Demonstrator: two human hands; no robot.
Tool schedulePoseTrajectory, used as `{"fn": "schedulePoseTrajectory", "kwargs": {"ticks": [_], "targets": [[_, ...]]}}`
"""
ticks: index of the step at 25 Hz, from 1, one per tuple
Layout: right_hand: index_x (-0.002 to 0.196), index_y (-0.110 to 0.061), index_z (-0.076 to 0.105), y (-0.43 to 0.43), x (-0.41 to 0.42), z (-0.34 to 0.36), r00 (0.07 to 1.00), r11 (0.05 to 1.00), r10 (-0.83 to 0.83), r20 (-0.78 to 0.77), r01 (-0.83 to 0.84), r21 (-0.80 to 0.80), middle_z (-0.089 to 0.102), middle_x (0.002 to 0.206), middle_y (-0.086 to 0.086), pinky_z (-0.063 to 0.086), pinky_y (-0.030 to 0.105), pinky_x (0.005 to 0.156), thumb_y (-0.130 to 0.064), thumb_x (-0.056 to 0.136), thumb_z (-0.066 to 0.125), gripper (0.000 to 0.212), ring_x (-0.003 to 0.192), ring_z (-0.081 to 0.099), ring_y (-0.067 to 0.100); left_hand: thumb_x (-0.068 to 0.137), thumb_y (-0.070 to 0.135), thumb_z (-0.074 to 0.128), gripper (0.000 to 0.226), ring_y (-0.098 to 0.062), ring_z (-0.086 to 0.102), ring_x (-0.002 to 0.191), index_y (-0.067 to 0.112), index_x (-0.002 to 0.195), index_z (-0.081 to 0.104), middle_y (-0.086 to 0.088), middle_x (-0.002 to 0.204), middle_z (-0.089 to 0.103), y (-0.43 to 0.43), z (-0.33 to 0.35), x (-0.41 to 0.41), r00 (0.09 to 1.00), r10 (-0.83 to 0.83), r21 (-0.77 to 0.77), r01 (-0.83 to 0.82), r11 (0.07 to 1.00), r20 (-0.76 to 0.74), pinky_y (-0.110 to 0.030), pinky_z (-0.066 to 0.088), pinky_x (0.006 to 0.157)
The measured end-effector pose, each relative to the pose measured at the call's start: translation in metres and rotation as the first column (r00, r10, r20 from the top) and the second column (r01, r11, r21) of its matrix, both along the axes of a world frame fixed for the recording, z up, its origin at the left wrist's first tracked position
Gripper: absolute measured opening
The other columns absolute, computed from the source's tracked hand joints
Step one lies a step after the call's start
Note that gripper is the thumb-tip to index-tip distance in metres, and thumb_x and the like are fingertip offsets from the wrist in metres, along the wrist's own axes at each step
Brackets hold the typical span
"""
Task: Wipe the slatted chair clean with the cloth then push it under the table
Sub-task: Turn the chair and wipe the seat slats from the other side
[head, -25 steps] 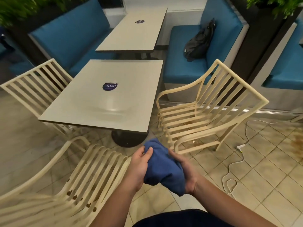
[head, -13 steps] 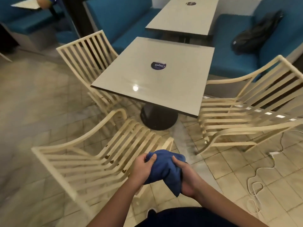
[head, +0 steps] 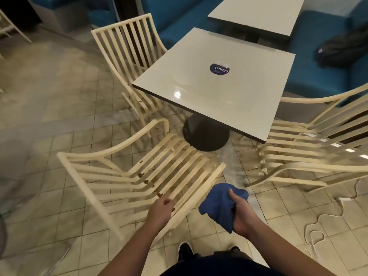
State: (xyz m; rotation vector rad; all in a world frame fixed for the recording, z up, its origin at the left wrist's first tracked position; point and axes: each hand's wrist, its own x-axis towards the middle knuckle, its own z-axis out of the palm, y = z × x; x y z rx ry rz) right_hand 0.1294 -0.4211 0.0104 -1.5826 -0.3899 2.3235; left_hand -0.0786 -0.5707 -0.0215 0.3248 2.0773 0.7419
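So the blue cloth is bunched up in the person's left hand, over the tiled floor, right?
Wrong hand: the blue cloth is bunched up in the right hand, over the tiled floor; the left hand is on the slatted chair. The head view shows it.

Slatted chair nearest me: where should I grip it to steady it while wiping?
Probably the near arm rail of the slatted chair, from above on your side: it is one bare bar angled toward you, right at the left hand, while the right hand holds the cloth.
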Motion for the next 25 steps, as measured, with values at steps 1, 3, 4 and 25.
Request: {"fn": "schedulePoseTrajectory", "kwargs": {"ticks": [1, 3, 4, 25], "targets": [[0.135, 0.014, 0.046, 0.004, 0.002, -0.010, 0.999, 1.000, -0.017, 0.031, 0.017, -0.011, 0.064, 0.119, 0.027, 0.048, 0.043, 0.097, -0.035, 0.109, 0.042, 0.055, 0.105, 0.062, 0.033, 0.102, 0.030, 0.056, 0.023, -0.011, 0.060, 0.067, 0.017, 0.086, 0.065, 0.003, 0.079, 0.067, -0.002, -0.009, 0.000, 0.998, -0.065, -0.047, 0.063, 0.997, -0.025, -0.028, 0.044, 0.061], [0.134, 0.008, 0.049, 0.010, 0.010, -0.035, 0.994, 0.996, -0.063, 0.088, 0.068, -0.061, 0.063, 0.120, 0.021, 0.042, 0.046, 0.111, -0.039, 0.109, 0.042, 0.053, 0.112, 0.061, 0.033, 0.103, 0.034, 0.051, 0.022, -0.011, 0.061, 0.078, 0.019, 0.098, 0.065, 0.006, 0.085, 0.064, -0.006, -0.030, 0.001, 0.959, -0.259, -0.185, 0.235, 0.954, -0.113, -0.029, 0.045, 0.066], [0.130, 0.006, 0.052, 0.012, 0.016, -0.048, 0.990, 0.991, -0.089, 0.108, 0.099, -0.089, 0.062, 0.123, 0.021, 0.039, 0.046, 0.115, -0.040, 0.108, 0.043, 0.051, 0.117, 0.060, 0.033, 0.104, 0.037, 0.047, 0.025, -0.014, 0.062, 0.089, 0.020, 0.111, 0.066, 0.005, 0.094, 0.064, -0.006, -0.042, 0.003, 0.918, -0.362, -0.261, 0.313, 0.913, -0.164, -0.030, 0.047, 0.072], [0.087, -0.004, 0.058, 0.086, -0.078, -0.325, 0.642, 0.806, 0.390, 0.660, -0.584, 0.091, 0.053, 0.085, 0.006, 0.037, 0.028, 0.074, -0.007, 0.106, 0.042, 0.025, 0.090, 0.045, 0.023, 0.103, 0.067, 0.012, 0.069, -0.023, 0.067, 0.093, 0.019, 0.116, 0.059, -0.002, 0.098, 0.070, 0.065, -0.188, 0.021, 0.632, -0.749, -0.486, 0.600, 0.635, -0.199, -0.034, 0.042, 0.072]]}}
